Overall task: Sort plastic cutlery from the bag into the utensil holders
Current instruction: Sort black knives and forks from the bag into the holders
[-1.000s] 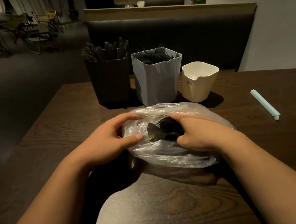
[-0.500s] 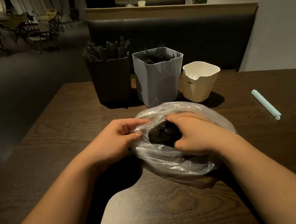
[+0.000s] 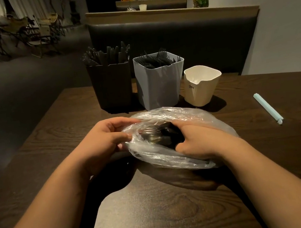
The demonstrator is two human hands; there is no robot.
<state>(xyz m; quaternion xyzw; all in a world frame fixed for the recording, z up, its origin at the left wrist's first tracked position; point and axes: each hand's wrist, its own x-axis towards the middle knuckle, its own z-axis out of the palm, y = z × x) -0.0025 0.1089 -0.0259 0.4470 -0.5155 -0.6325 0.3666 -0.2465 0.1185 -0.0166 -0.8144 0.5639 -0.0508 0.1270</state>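
Shifted left toward bag (image 3: 173, 113) mouth: cutlery bundle (image 3: 161, 134), fork tines now showing; right hand (image 3: 198, 140) grips it, left hand (image 3: 103, 140) pinches the bag's rim.

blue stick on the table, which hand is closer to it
Right. The right hand grips the cutlery in the bag, with the blue stick off to its right. The left hand pinches the bag's mouth on the side away from the stick.

Black cutlery (image 3: 167, 133) — clear bag (image 3: 191, 116), dark woodgrain table (image 3: 160, 213).
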